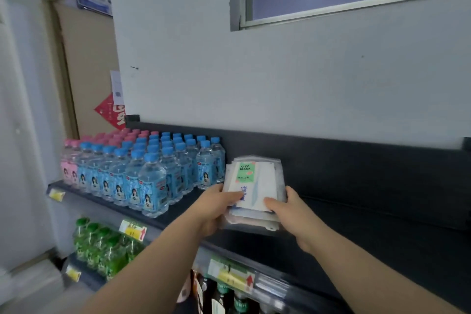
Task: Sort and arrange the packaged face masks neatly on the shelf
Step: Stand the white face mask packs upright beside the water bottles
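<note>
A stack of packaged face masks [257, 178] in clear wrappers lies on the black top shelf [369, 222], its near end over the shelf's front edge. The top pack shows a green "FACE MASK" label. My left hand [216, 208] grips the stack's near left corner, thumb on top and fingers underneath. On the near right corner sits my right hand [290, 211], gripping with its thumb across the top pack. The lower packs are mostly hidden under the top ones.
Rows of small water bottles with blue caps [153, 173] and pink caps [74, 160] fill the shelf's left part, right beside the stack. Green bottles [102, 250] stand on the shelf below. Yellow price tags [133, 229] line the shelf fronts. A white wall rises behind.
</note>
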